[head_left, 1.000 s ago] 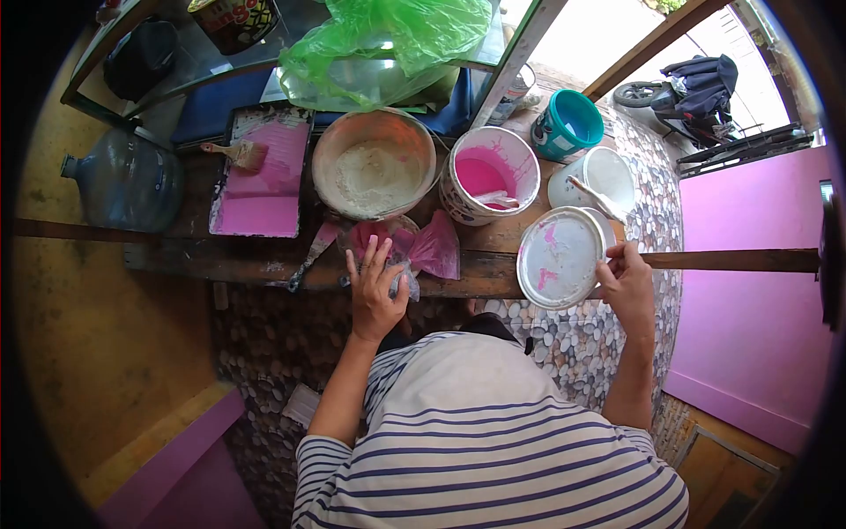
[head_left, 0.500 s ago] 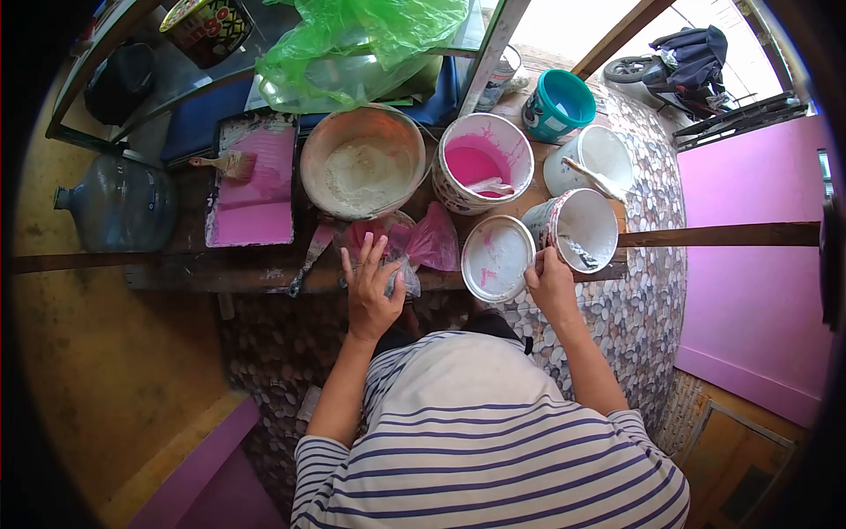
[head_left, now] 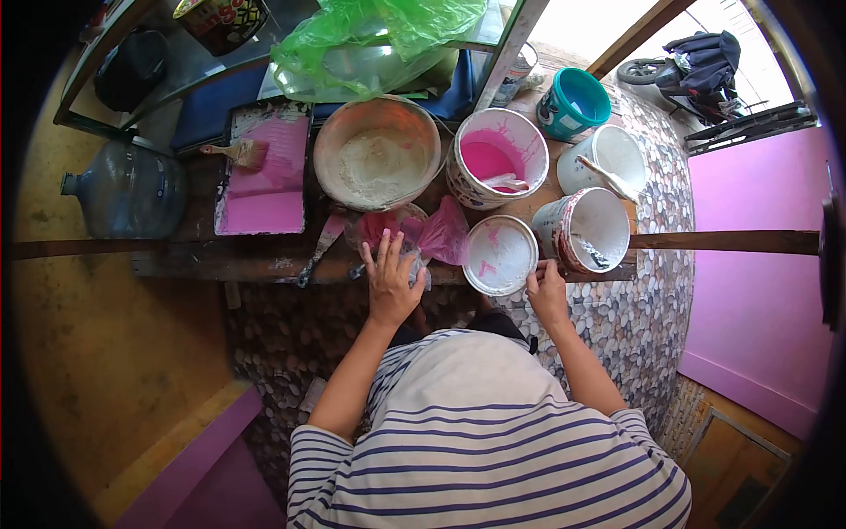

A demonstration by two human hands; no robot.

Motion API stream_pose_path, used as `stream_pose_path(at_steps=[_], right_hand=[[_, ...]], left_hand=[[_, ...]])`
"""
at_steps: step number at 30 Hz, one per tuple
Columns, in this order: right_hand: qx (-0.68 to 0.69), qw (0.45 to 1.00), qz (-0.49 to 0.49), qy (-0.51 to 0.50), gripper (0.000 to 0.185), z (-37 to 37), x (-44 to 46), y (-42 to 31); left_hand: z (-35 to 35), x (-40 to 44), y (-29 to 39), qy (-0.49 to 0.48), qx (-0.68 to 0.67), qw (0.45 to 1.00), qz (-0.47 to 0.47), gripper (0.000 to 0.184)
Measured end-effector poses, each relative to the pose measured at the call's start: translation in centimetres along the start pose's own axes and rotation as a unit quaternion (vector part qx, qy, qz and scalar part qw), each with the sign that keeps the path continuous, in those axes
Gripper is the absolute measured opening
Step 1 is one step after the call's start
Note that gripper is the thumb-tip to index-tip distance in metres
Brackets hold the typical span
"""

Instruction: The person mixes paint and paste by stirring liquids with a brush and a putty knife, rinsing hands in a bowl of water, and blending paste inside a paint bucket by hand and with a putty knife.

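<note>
My left hand has its fingers spread at the front edge of the bench, over a crumpled clear plastic bag. Behind its fingertips lies a pink plastic bag. The fingers of my right hand are pinched at the right rim of a round white lid smudged with pink. Just right of the lid stands a white bucket, stained inside. A bucket of pink paint with a stick-like tool in it sits behind the lid. Left of that is a basin of whitish powder.
A black paint tray holds pink paint and a brush. A pink-stained scraper lies left of my left hand. Farther back are a teal bucket, another white bucket and a green plastic bag. A water jug stands left.
My right hand has come away from the white bucket's side and down to the lid's rim. The lid looks slightly flatter. My left hand stays over the bags; the camera view has shifted slightly.
</note>
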State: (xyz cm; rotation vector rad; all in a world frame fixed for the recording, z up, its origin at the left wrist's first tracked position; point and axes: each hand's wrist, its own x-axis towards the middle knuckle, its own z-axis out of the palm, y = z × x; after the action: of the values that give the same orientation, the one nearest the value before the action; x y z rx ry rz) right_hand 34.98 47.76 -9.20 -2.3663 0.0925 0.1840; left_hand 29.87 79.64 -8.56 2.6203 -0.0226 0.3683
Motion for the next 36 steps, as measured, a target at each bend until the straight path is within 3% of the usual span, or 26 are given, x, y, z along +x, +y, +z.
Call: stream_pose_path(at_steps=[4,7,9,11,14,20,24,30,36], right_hand=[[0.029,1.000,0.002,-0.010,0.020,1.3,0.0,1.7],[0.049,0.998,0.018,-0.021,0.020,2.5,0.3,3.8],[0.050,0.998,0.023,-0.024,0.021,2.7,0.3,4.5],[0.096,0.990,0.090,-0.059,0.021,2.7,0.4,3.9],[0.099,0.991,0.063,-0.070,0.019,3.8,0.7,5.7],[0.121,0.983,0.104,-0.090,0.022,6.4,1.4,7.2],[0.159,0.973,0.121,-0.115,0.026,6.5,2.0,4.4],[0.160,0.963,0.177,-0.124,0.032,5.6,3.0,4.5],[0.146,0.975,0.136,-0.102,0.028,4.1,2.4,4.2]], left_hand=[[3.6,1.4,0.4,-0.048,0.085,0.995,-0.027,0.048],[6.4,2.0,0.3,-0.102,0.157,0.982,-0.023,0.052],[8.4,2.0,-0.5,-0.101,0.180,0.978,-0.012,0.043],[9.6,2.1,-1.3,-0.097,0.204,0.974,-0.008,0.031],[9.5,2.1,-1.9,-0.070,0.153,0.986,-0.007,0.020],[5.5,2.5,0.8,0.006,0.076,0.997,0.023,0.015],[4.0,2.3,2.1,0.013,0.053,0.996,0.066,0.015],[5.7,2.8,3.8,-0.092,0.024,0.992,0.087,0.028],[4.5,2.8,4.5,-0.119,-0.008,0.980,0.158,0.024]])
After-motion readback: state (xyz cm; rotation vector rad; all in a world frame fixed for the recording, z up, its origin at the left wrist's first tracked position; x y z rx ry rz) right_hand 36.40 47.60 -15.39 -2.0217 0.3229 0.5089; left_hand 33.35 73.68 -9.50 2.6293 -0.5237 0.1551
